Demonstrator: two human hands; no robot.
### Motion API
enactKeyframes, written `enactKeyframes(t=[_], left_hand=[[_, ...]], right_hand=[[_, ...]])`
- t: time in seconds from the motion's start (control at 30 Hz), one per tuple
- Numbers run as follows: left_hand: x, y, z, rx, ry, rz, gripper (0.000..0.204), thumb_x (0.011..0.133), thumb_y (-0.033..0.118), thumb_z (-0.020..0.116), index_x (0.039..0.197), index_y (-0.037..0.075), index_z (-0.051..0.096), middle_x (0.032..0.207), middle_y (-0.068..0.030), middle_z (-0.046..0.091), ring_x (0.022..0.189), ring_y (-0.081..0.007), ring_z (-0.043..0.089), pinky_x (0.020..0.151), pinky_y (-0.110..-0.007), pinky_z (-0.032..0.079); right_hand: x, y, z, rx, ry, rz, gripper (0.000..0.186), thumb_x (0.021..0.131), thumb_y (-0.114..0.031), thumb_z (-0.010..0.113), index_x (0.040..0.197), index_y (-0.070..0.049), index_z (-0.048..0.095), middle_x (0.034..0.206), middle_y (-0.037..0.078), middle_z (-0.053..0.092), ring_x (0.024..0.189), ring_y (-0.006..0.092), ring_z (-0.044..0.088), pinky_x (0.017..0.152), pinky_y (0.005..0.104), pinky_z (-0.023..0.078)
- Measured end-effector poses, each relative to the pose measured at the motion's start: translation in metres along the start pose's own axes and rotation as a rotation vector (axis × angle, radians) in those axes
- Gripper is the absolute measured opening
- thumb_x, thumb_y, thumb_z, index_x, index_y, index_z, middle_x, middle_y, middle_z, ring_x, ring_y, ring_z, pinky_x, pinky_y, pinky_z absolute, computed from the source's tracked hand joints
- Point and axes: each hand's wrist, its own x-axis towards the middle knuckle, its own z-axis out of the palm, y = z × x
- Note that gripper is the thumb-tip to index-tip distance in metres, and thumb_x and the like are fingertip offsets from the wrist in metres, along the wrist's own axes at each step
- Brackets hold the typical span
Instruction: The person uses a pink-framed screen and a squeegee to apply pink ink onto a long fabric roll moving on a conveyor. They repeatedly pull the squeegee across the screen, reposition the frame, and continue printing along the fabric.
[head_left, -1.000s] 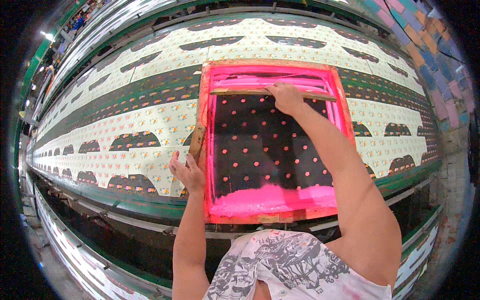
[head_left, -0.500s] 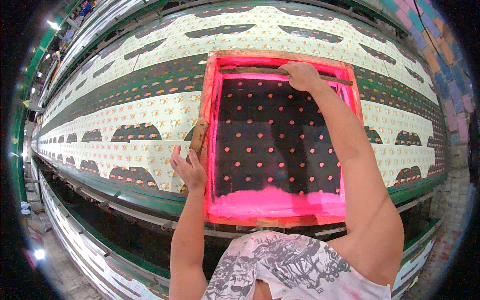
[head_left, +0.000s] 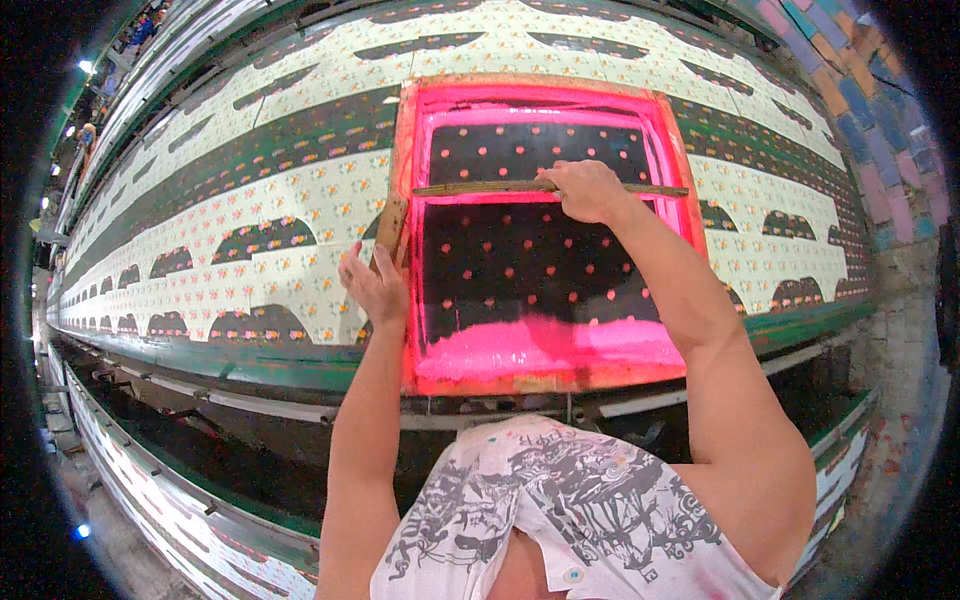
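Note:
A screen printing frame [head_left: 402,135] with pink-stained wooden edges lies flat over patterned fabric on a long table. Its dark mesh [head_left: 480,245] shows rows of small pink flower dots. Across the mesh stands a thin wooden squeegee [head_left: 480,187], gripped near its middle by my right hand [head_left: 590,190], fingers wrapped over the top. Pink ink [head_left: 480,348] pools along the frame's near side. At the frame's left edge, my left hand [head_left: 377,287] is against the lower end of a wooden handle [head_left: 392,230], its fingers spread and not closed round it.
Pale floral fabric pieces [head_left: 330,190] with dark curved cutouts line the table on both sides. A green table edge [head_left: 250,370] and metal rail run in front of me. Another table [head_left: 180,500] lies below left, and a brick floor [head_left: 890,340] is at the right.
My right hand has drawn the squeegee from the far end of the frame toward me, about a third of the way down the mesh. My left hand keeps its place by the handle.

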Motion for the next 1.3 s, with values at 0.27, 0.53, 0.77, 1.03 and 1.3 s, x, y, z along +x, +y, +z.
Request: enactKeyframes(t=[0.27,0.53,0.77,1.03,1.3], left_hand=[[0.008,0.025,-0.006,-0.207,0.024,-0.171,0.052,0.108,0.038,0.061,0.133,-0.008,0.061,0.132,-0.0271,0.064,0.130,-0.0435,0.054,0.115,-0.055,0.038],[0.006,0.021,-0.005,-0.215,0.029,-0.132,0.054,0.107,0.041,0.060,0.133,-0.006,0.062,0.132,-0.0276,0.064,0.130,-0.0448,0.054,0.114,-0.056,0.039],[0.007,0.031,-0.008,-0.202,0.013,-0.177,0.054,0.106,0.040,0.062,0.134,-0.005,0.063,0.134,-0.0258,0.064,0.132,-0.0447,0.054,0.115,-0.055,0.039],[0.013,0.030,-0.008,-0.215,-0.184,-0.301,0.055,0.103,0.041,0.063,0.130,-0.007,0.066,0.130,-0.0279,0.069,0.123,-0.0431,0.066,0.104,-0.051,0.051],[0.019,0.028,-0.022,0.059,-0.300,-0.348,0.069,0.097,0.062,0.071,0.111,-0.005,0.074,0.111,-0.0276,0.076,0.105,-0.0420,0.073,0.094,-0.050,0.055]], right_hand=[[-0.118,-0.074,0.033,0.009,0.069,-0.036,0.040,0.089,-0.008,0.070,0.128,-0.018,0.074,0.109,0.011,0.073,0.101,0.0346,0.075,0.086,0.0513,0.061],[-0.210,-0.142,0.064,0.037,0.092,-0.014,0.044,0.083,-0.007,0.072,0.127,-0.014,0.075,0.113,0.011,0.074,0.102,0.0364,0.073,0.088,0.0504,0.059],[-0.244,-0.145,0.088,0.144,0.200,-0.126,0.056,0.083,-0.024,0.084,0.135,-0.011,0.071,0.127,0.015,0.070,0.118,0.0361,0.067,0.105,0.0500,0.053],[-0.257,-0.126,0.092,0.344,0.144,-0.216,0.061,0.088,-0.045,0.084,0.136,-0.009,0.072,0.136,0.015,0.069,0.133,0.0371,0.062,0.114,0.0520,0.049],[-0.309,0.024,0.085,0.410,0.533,-0.148,0.054,0.090,-0.040,0.080,0.133,-0.009,0.072,0.144,0.016,0.066,0.142,0.0400,0.055,0.120,0.0542,0.043]])
